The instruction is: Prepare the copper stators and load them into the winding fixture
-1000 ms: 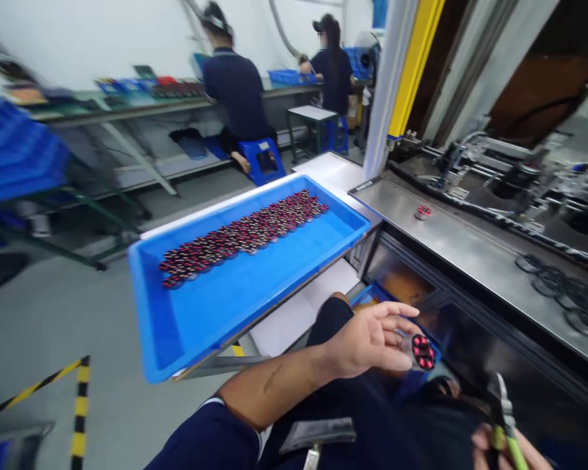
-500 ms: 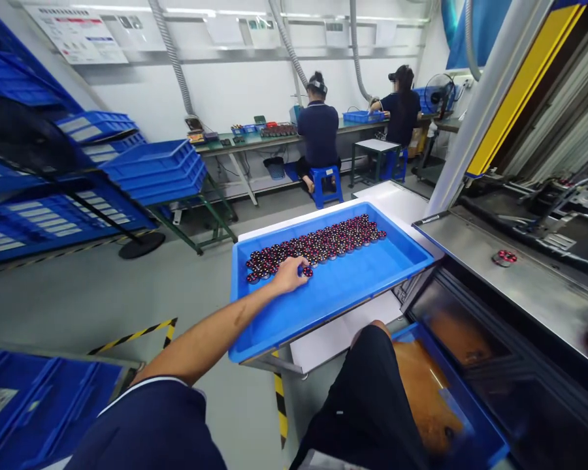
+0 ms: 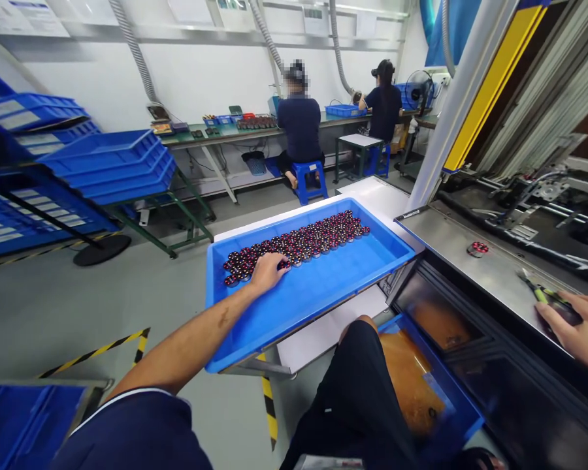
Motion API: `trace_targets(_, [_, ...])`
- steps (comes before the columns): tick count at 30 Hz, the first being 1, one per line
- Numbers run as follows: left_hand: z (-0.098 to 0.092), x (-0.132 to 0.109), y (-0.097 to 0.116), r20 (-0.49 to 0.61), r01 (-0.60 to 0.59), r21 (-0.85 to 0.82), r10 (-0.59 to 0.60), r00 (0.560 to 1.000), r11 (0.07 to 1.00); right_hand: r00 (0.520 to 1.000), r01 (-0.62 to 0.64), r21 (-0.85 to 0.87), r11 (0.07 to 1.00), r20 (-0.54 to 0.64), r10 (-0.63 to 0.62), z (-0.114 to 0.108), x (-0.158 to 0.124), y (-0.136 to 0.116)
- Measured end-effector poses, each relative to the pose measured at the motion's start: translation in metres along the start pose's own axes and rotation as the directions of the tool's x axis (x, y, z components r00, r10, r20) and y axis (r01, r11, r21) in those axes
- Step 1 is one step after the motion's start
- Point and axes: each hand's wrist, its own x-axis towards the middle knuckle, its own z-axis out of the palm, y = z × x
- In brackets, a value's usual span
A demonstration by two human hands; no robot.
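My left hand (image 3: 266,271) reaches into a blue tray (image 3: 323,297), its fingers closed on a small round black-and-red motor part (image 3: 285,264) at the near edge of the group. Several like motor parts (image 3: 318,236) stand packed in rows along the far half of the tray. At the right, my right hand (image 3: 585,326) grips pliers (image 3: 543,295) with green-and-black handles, held low over a metal worktop (image 3: 507,261). Their jaws point up and left. A single motor part (image 3: 477,249) sits on that worktop, apart from the pliers.
A machine (image 3: 549,189) with a yellow-edged post stands right. Below its worktop lies a blue bin (image 3: 465,424) with brown contents. Stacked blue trays (image 3: 112,166) stand left. Two people sit at a rear bench (image 3: 215,138), one on a blue stool (image 3: 308,183).
My right hand has come into view from the right edge with the pliers. My left hand has moved its motor part up against the group. The view has swung to the right.
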Motion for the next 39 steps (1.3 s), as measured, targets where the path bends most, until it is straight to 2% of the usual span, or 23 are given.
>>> trace_targets(3, [-0.011,0.012,0.033,-0.038,-0.076,-0.044,0.074,0.997,0.996,0.997,0.001,-0.086,0.996,0.073,0.005,-0.013,-0.003,-0.022])
trace_targets(5, [-0.016,0.035,0.073,-0.063,-0.167,-0.108,0.161,0.985,0.980,0.997,0.002,-0.092,0.996,0.079,0.005,-0.018,-0.003,-0.033])
trace_targets(7, [-0.017,0.067,0.128,-0.090,-0.275,-0.197,0.262,0.961,0.941,0.996,0.003,-0.108,0.994,0.088,0.007,-0.024,-0.005,-0.042])
trace_targets(10, [-0.013,0.111,0.226,-0.132,-0.423,-0.347,0.403,0.906,0.837,0.997,-0.011,-0.144,0.989,0.080,0.023,-0.037,-0.012,-0.056])
trace_targets(12, [-0.007,0.127,0.291,-0.148,-0.491,-0.439,0.478,0.866,0.753,0.998,-0.014,-0.163,0.986,0.063,0.025,-0.048,-0.020,-0.066])
trace_targets(14, [0.001,0.134,0.347,-0.142,-0.521,-0.514,0.531,0.835,0.681,0.999,-0.024,-0.171,0.985,0.038,0.031,-0.056,-0.027,-0.072])
trace_targets(16, [0.014,0.136,0.389,-0.097,-0.509,-0.575,0.564,0.820,0.641,0.999,-0.032,-0.163,0.986,0.015,0.035,-0.061,-0.032,-0.075])
trace_targets(18, [0.029,0.138,0.417,-0.016,-0.459,-0.630,0.581,0.814,0.626,0.999,-0.043,-0.139,0.989,0.001,0.044,-0.062,-0.035,-0.075])
trace_targets(21, [0.050,0.143,0.434,0.134,-0.353,-0.688,0.590,0.796,0.634,0.998,-0.059,-0.091,0.994,0.004,0.060,-0.060,-0.036,-0.072])
trace_targets(25, [0.069,0.152,0.440,0.285,-0.208,-0.758,0.600,0.747,0.619,0.997,-0.065,-0.041,0.997,0.043,0.067,-0.050,-0.029,-0.073])
trace_targets(28, [0.071,0.155,0.447,0.303,-0.138,-0.810,0.609,0.733,0.570,0.997,-0.053,-0.013,0.999,0.055,0.054,-0.044,-0.022,-0.077])
trace_targets(31, [0.058,0.145,0.453,0.240,-0.123,-0.862,0.610,0.755,0.492,0.999,-0.028,0.031,0.999,0.030,0.027,-0.044,-0.021,-0.080])
trace_targets(33, [0.042,0.125,0.452,0.173,-0.131,-0.898,0.610,0.773,0.420,1.000,-0.004,0.084,0.996,0.002,0.004,-0.048,-0.020,-0.079])
trace_targets(35, [0.023,0.094,0.443,0.102,-0.142,-0.929,0.606,0.789,0.342,0.999,0.023,0.162,0.987,-0.044,-0.016,-0.056,-0.020,-0.079])
trace_targets(39, [-0.010,0.007,0.407,-0.017,-0.170,-0.959,0.556,0.831,0.226,0.984,0.093,0.380,0.920,-0.174,-0.028,-0.074,-0.040,-0.091])
